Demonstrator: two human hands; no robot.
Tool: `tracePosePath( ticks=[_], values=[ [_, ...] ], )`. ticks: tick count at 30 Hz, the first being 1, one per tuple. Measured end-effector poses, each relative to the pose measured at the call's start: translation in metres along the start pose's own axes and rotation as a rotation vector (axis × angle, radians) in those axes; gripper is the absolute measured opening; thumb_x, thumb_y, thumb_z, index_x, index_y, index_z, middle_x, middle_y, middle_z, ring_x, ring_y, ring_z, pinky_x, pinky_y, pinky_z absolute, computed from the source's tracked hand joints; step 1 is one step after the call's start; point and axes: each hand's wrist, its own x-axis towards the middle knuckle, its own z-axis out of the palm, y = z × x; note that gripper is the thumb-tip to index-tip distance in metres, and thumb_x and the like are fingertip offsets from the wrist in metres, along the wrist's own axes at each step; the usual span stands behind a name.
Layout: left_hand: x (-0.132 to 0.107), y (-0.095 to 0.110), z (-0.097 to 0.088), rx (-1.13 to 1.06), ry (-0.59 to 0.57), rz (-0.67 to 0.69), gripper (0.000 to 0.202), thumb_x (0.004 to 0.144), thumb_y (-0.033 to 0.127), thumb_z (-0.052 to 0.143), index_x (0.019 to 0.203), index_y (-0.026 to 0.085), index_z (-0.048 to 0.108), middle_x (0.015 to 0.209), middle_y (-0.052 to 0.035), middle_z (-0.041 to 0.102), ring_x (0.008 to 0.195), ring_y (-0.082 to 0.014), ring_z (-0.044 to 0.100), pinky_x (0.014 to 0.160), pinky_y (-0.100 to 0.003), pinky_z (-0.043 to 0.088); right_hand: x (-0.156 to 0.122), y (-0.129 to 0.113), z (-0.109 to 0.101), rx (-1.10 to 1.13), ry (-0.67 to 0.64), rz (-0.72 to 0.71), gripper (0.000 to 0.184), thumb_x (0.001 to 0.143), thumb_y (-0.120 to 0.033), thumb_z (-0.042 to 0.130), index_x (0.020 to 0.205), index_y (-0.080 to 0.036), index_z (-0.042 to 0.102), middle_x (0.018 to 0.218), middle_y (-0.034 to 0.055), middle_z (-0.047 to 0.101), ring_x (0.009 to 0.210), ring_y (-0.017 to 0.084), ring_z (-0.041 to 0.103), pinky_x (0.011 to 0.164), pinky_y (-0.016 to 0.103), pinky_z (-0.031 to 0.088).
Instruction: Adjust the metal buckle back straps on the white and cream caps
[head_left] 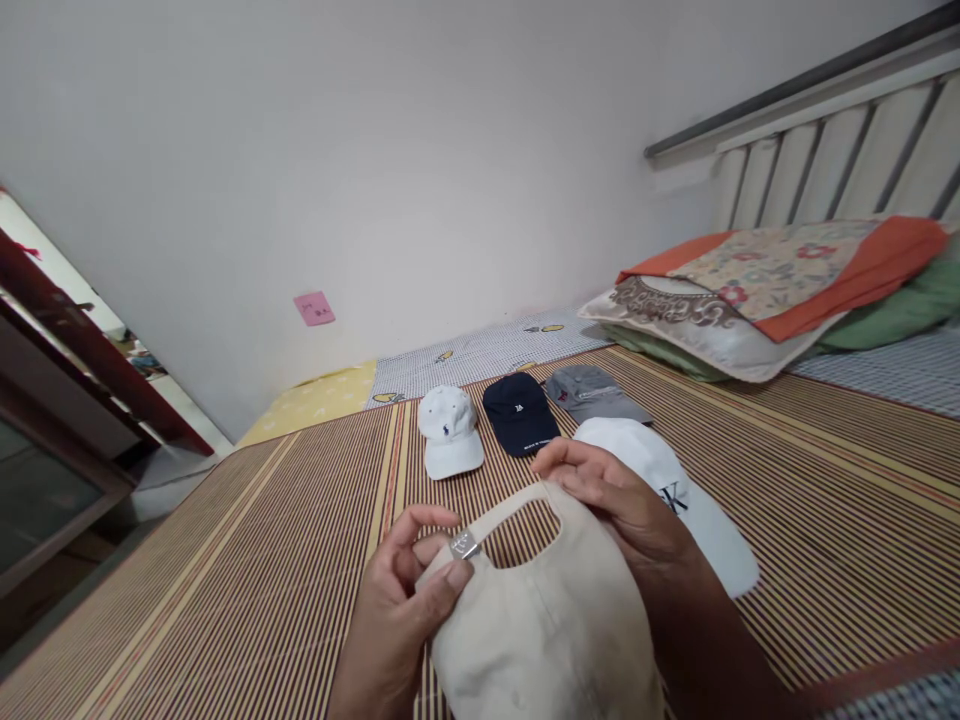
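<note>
A beige baseball cap (547,620) is held up close to me, its back opening and strap facing upward. My left hand (409,590) pinches the strap beside its metal buckle (464,544), thumb on the near side. With its fingers closed on the cap's edge, my right hand (619,500) grips the other end of the strap. Past the hands lie a white cap with a small dark logo (450,430), a navy cap (519,412) and a grey cap (592,393). Partly behind my right hand is a white cap with black letters (705,530).
The caps lie on a striped bamboo mat (247,560) over a bed. Pillows with an orange and floral cover (787,270) are stacked at the right, below a white radiator (832,150). A pink note (313,308) sticks to the wall; a doorway stands at the left.
</note>
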Motion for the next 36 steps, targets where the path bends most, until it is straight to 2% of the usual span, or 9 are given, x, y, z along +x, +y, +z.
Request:
tracePosePath(
  ticks=[4, 7, 10, 15, 23, 30, 36],
  values=[
    [-0.006, 0.005, 0.003, 0.147, 0.1, 0.041, 0.037, 0.077, 0.038, 0.093, 0.094, 0.021, 0.064, 0.069, 0.0047, 0.065, 0.055, -0.0069, 0.051, 0.053, -0.015, 0.043, -0.004, -0.011, 0.006, -0.275, -0.048, 0.027, 0.023, 0.092, -0.04, 0.076, 0.104, -0.02, 0.073, 0.083, 0.0004, 0.068, 0.068, 0.01, 0.059, 0.06, 0.019, 0.045],
    [-0.009, 0.007, 0.005, 0.212, 0.084, 0.05, 0.039, 0.077, 0.044, 0.091, 0.094, 0.021, 0.065, 0.071, 0.0029, 0.067, 0.055, -0.0073, 0.049, 0.052, -0.015, 0.04, -0.007, -0.017, 0.013, -0.564, -0.134, 0.01, 0.033, 0.086, -0.042, 0.082, 0.11, -0.022, 0.073, 0.082, -0.0011, 0.066, 0.069, 0.012, 0.057, 0.061, 0.021, 0.043],
    [-0.011, 0.01, 0.01, 0.238, 0.039, 0.056, 0.043, 0.077, 0.051, 0.09, 0.095, 0.02, 0.067, 0.072, 0.0012, 0.067, 0.057, -0.0069, 0.048, 0.054, -0.014, 0.037, -0.009, -0.018, 0.019, -0.684, -0.15, 0.043, 0.032, 0.083, -0.041, 0.084, 0.108, -0.023, 0.075, 0.076, -0.0033, 0.063, 0.067, 0.011, 0.053, 0.06, 0.022, 0.04],
    [-0.013, 0.014, 0.017, 0.148, 0.014, -0.015, 0.045, 0.074, 0.047, 0.092, 0.105, 0.02, 0.072, 0.081, -0.0023, 0.07, 0.066, -0.0105, 0.055, 0.059, -0.016, 0.042, -0.007, -0.016, 0.019, -0.716, -0.133, 0.038, 0.026, 0.085, -0.039, 0.08, 0.103, -0.02, 0.076, 0.082, -0.0001, 0.068, 0.072, 0.013, 0.055, 0.065, 0.025, 0.041],
    [-0.011, 0.013, 0.02, -0.019, 0.015, -0.079, 0.039, 0.071, 0.044, 0.094, 0.092, 0.02, 0.072, 0.072, -0.0004, 0.071, 0.057, -0.0086, 0.056, 0.053, -0.015, 0.042, -0.007, -0.017, 0.022, -0.68, -0.128, -0.024, 0.023, 0.087, -0.041, 0.08, 0.096, -0.02, 0.077, 0.079, 0.0, 0.071, 0.07, 0.013, 0.059, 0.065, 0.026, 0.045],
    [-0.01, 0.011, 0.024, -0.071, -0.026, -0.058, 0.029, 0.077, 0.034, 0.093, 0.094, 0.02, 0.074, 0.072, 0.0028, 0.069, 0.058, -0.0055, 0.056, 0.056, -0.013, 0.044, -0.006, -0.014, 0.023, -0.682, -0.142, -0.069, 0.02, 0.086, -0.038, 0.082, 0.095, -0.021, 0.077, 0.081, -0.0009, 0.072, 0.07, 0.012, 0.059, 0.064, 0.024, 0.045],
    [-0.01, 0.009, 0.022, -0.113, -0.029, -0.074, 0.035, 0.073, 0.036, 0.095, 0.097, 0.021, 0.074, 0.078, 0.0014, 0.072, 0.062, -0.007, 0.059, 0.06, -0.015, 0.047, -0.006, -0.014, 0.021, -0.677, -0.14, -0.04, 0.021, 0.086, -0.039, 0.082, 0.094, -0.02, 0.076, 0.078, -0.0013, 0.07, 0.069, 0.011, 0.058, 0.062, 0.024, 0.043]
  ],
)
